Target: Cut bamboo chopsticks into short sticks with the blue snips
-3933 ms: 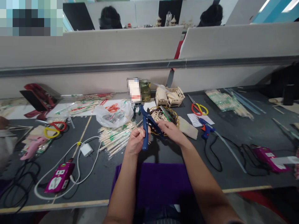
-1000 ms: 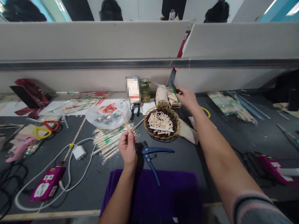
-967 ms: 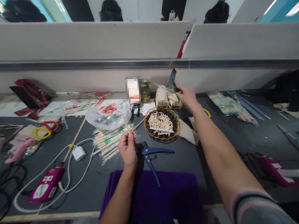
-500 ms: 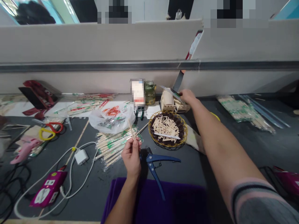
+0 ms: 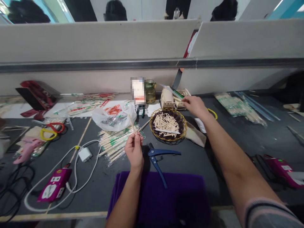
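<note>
Thin pale wooden sticks point up from my left hand, which is closed on them between thumb and fingers. My right hand reaches far forward, fingertips pinched beside two small wooden stick models at the back. A long thin pale strip with a green part slants over these models and ends close to those fingertips; whether they grip it is unclear. Below that hand, a dark basket with a gold rim holds many short cut sticks and a white pen-like tool. Blue-handled cutters lie before the basket.
Wrapped stick bundles and a white plastic bag lie left of centre. Farther left are scissors, a pink glue gun, a white cable and a magenta box. A folded purple cloth covers the front edge.
My right hand has drawn back a little from the wooden models, toward me and to the right. My left hand still holds the sticks. The whole view has shifted slightly.
</note>
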Demonstrator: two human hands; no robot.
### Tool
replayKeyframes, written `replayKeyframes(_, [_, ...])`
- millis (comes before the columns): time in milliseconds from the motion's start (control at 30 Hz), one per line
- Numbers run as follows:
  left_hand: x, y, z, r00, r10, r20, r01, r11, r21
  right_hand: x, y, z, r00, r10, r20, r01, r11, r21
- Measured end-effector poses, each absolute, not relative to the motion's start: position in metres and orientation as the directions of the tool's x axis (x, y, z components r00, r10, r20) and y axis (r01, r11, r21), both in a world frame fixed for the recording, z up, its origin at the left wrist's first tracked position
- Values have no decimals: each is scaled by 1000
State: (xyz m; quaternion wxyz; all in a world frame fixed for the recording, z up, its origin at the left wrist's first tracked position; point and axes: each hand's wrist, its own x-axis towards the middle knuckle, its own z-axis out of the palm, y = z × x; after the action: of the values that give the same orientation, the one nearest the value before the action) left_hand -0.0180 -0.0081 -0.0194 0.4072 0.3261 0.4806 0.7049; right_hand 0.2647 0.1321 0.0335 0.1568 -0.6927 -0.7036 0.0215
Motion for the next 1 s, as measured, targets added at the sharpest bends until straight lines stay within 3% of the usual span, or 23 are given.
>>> replayKeyframes(133, [-17,-7,-20,-449,890,82,-272,-224,936,232,83,20,-265,964,-12,909,246,-337])
replayKeyframes(200, [-16,-6,-21,-446,891,80,-273,-221,936,214,67,13,-354,929,-108,904,310,-295])
replayKeyframes(300, [-17,-4,-23,-443,893,82,-261,-216,941,194,55,7,-372,906,-202,927,352,-130])
replayKeyframes(400, [-17,-2,-24,-444,892,89,-251,-219,943,189,52,8,-350,916,-199,935,353,-19])
replayKeyframes(633, [-15,-1,-25,-428,899,94,-251,-218,943,205,73,6,-120,992,-25,991,119,-58])
replayKeyframes(1000, [-14,3,-33,-401,915,55,-281,-180,943,208,91,-10,-70,993,-95,998,69,-15])
